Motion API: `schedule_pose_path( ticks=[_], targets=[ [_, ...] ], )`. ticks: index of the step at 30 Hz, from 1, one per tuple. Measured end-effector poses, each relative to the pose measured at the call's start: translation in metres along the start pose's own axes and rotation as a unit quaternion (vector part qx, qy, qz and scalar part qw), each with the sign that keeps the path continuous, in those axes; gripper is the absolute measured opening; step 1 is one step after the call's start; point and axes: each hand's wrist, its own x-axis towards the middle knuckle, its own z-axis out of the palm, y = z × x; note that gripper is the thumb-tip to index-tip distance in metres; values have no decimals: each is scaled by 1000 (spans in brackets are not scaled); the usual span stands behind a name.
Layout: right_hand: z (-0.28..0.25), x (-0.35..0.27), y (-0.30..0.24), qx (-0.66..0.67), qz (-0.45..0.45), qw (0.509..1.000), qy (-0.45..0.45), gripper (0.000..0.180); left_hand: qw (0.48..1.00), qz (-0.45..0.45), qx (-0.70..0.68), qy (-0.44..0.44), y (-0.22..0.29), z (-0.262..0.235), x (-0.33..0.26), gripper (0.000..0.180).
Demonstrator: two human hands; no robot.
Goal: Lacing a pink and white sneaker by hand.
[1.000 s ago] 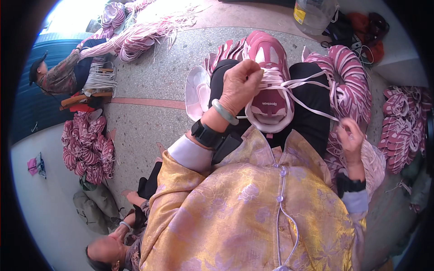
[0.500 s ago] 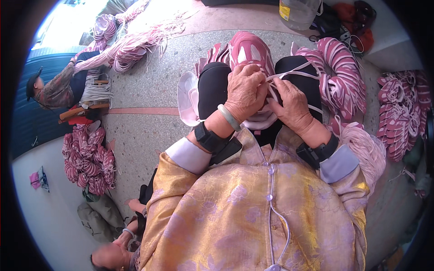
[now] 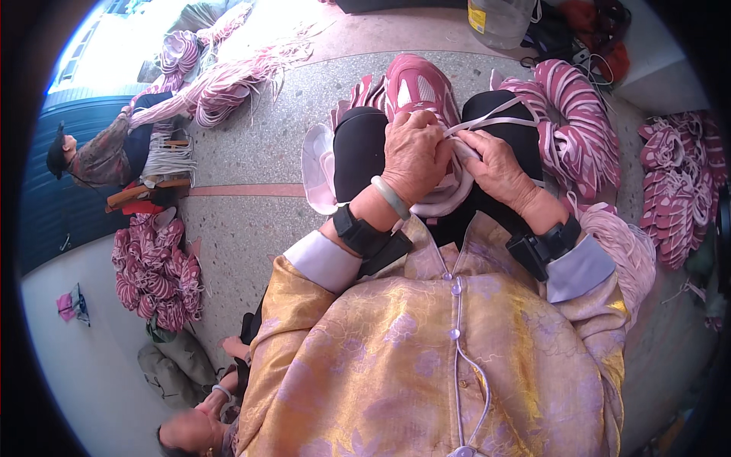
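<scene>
A pink and white shoe upper rests between my knees, its toe pointing away from me. My left hand is closed over its lacing area, with the fingertips mostly hidden behind the knuckles. Just to the right, my right hand pinches a pale pink shoelace between thumb and fingers. Lace strands run from the pinch across my right knee. Between and below my hands the shoe's pale collar shows. Exactly which strand each fingertip grips is hidden.
A coiled bundle of pink uppers lies right of my knee, beside a hank of pale laces. More uppers are heaped at far right and left. One person sits at upper left, another at lower left.
My right fingers have shifted slightly and now close tighter on the lace beside my left hand. The strands over my right knee have drawn closer together. The shoe upper stays in place.
</scene>
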Motion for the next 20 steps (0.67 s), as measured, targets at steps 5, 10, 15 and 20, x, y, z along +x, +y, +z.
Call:
schedule_pose_path(
  ticks=[5,10,15,20],
  targets=[
    [-3,4,0,73,46,996,-19,32,998,15,67,-6,8,0,0,15],
    [-4,7,1,85,44,995,-21,26,996,43,75,13,19,-8,1,16],
    [-6,9,-3,120,47,991,-33,27,999,23,23,43,11,3,-4,13],
    [-7,12,2,120,49,989,-64,29,999,18,24,30,3,5,-2,24]
  ],
)
